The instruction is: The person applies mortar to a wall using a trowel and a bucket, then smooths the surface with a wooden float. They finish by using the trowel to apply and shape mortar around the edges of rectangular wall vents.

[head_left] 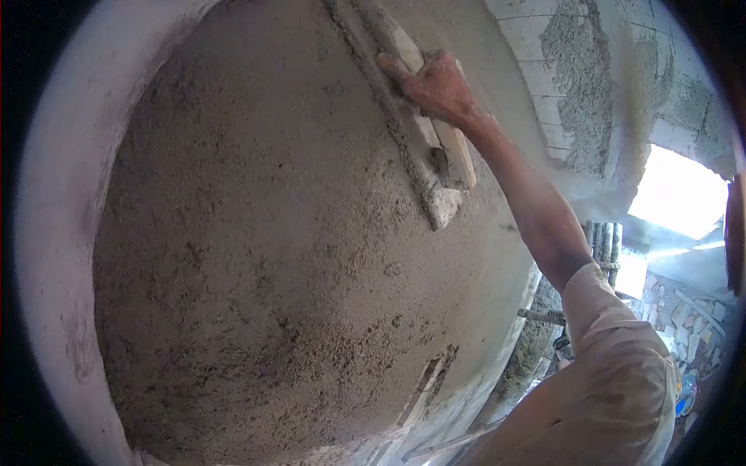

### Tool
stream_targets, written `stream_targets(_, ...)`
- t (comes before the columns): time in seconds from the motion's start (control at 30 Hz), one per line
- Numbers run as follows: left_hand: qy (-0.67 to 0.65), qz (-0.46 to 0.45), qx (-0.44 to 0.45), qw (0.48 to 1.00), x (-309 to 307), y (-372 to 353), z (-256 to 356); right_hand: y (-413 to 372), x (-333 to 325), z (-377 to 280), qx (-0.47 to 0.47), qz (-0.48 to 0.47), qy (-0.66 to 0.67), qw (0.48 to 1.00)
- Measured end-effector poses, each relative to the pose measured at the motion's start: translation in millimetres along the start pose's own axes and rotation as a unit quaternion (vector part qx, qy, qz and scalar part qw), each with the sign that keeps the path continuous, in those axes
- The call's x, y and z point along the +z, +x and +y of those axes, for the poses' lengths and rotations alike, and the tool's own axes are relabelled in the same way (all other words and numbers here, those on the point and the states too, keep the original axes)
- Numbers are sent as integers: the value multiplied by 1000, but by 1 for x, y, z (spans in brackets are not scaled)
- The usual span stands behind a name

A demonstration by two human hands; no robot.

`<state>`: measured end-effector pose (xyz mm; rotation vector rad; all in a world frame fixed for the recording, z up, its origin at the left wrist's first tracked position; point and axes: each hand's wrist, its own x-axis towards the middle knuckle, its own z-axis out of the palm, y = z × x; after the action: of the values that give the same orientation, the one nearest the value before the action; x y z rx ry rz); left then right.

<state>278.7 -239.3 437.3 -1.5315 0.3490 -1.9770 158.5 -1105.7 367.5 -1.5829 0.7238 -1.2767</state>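
Head cam is pointed up at a big patch of rough grey mortar [272,256] spread over a wall. The person's right hand [435,85] is way out at full reach near the top. The fingers [392,66] are wrapped tight round the handle [457,151] of a long wooden float [444,203]. The float lies flat against the mortar, slanting from the top of the frame down toward the right. The left hand isn't anywhere in shot, so nothing to say about it.

Off to the right there's a bare block wall [536,70] with a daub of mortar on it, a bright opening [684,194], and some wooden poles [606,241] lower down past the beige sleeve [614,365].

What I'd worry about, just going by this:
- The coat looks thick, wet and lumpy, so I reckon pressing too hard could drag a slab of it loose.
- With the arm stretched that far, the float could tip, and then its bottom corner would gouge a line into the surface.
- Only one hand shows on the float, at the upper part of the handle, so the far end might wobble and leave ridges.
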Motion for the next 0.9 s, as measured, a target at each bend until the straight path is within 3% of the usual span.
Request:
stream_targets(0.17, 11, -25, -40, 999, 20, -31, -24, -57, 10, -23, -54, -18, -21, 998)
stream_targets(0.27, -12, -32, -60, 998, 18, -30, -17, -96, 29, -23, -62, -70, 42, 995)
stream_targets(0.37, 14, -21, -39, 999, 28, -47, -41, -137, 44, -28, -98, -55, -21, 994)
stream_targets(0.4, 29, -15, -29, 999, 38, -56, -52, -149, 37, -29, -110, -102, -82, 985)
stream_targets(0.5, 64, 6, -1, 998, 69, -76, -93, -145, 34, -15, -153, -9, -88, 984)
stream_targets(0.53, 59, 2, -4, 998, 72, -85, -100, -121, 37, -4, -50, -56, 1, 997)
stream_targets(0.6, 39, -8, -15, 999, 67, -88, -99, -73, 29, -6, -6, 25, -26, 999)
stream_targets(0.7, 14, -19, -39, 999, 61, -88, -90, -50, 18, -22, 0, -6, 32, 999)
stream_targets(0.8, -7, -25, -56, 998, 59, -90, -84, -87, 33, -29, -64, -11, 14, 998)
stream_targets(0.9, -24, -27, -75, 997, 59, -94, -80, -139, 42, -63, -7, -63, 7, 998)
